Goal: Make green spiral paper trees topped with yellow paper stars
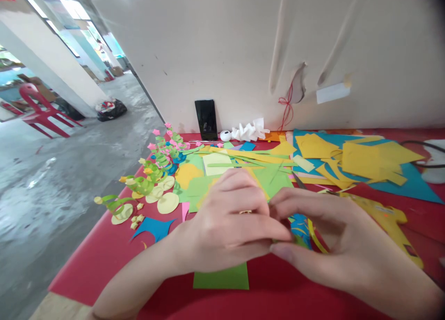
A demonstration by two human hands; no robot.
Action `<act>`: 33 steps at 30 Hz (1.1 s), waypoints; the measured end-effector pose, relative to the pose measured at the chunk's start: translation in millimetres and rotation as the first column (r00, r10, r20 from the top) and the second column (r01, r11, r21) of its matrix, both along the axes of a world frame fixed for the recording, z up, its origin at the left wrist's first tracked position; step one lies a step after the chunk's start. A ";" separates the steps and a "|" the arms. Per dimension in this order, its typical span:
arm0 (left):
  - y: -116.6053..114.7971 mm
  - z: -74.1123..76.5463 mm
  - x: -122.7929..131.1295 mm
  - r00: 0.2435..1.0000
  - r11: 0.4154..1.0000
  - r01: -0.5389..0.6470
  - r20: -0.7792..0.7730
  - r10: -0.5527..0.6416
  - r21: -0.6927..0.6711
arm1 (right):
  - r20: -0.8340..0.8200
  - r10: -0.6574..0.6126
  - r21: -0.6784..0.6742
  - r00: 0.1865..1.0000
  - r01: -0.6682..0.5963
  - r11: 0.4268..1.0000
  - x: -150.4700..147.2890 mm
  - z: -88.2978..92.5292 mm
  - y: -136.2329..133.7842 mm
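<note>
Nearest the camera, the person's bare left hand [229, 222], with a thin gold-coloured ring, and bare right hand [354, 239] meet over the near middle of the red-covered table [86, 269]. Their fingertips come together, and whether either grip is clamped on something cannot be told, because the fingers hide the spot. Partly under the left hand, on the near side, lies a flat green rectangular paper sheet [221, 280]. A curved, narrow yellow strip [315, 239] shows in the gap between the right thumb and fingers; whether it is held is unclear.

To the right, just beyond the right hand, is a yellow plastic glue gun [382, 216]. On the far right, yellow paper pieces [359, 158] lie over a large blue sheet [420, 190]. Along the left edge stand curled green paper plants with pink tips [167, 148], with round pale-yellow paper discs [168, 203] near them and a pointed blue paper scrap [155, 229] nearer. At the far side, a black phone [206, 121] leans upright against a whitish panel [215, 47].
</note>
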State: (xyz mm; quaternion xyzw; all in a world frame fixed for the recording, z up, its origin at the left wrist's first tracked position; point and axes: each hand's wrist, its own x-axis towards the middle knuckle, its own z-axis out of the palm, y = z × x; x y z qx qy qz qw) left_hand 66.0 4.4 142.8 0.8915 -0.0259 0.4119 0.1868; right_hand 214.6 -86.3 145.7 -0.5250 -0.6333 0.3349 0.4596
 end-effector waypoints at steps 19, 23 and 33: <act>-1.0 -3.8 0.1 0.992 0.998 -0.057 0.110 0.060 -0.030 | -0.029 -0.046 0.101 0.999 0.048 0.994 -5.8 0.9 0.5; -0.3 -1.6 1.5 1.000 0.999 0.001 0.014 -0.001 0.037 | 0.059 -0.048 0.067 0.997 0.044 0.997 -3.4 1.2 -1.3; 1.2 -2.1 -0.7 0.990 0.992 0.126 -0.069 -0.124 0.011 | 0.182 -0.142 0.124 0.973 0.121 0.985 -1.0 -4.2 -5.6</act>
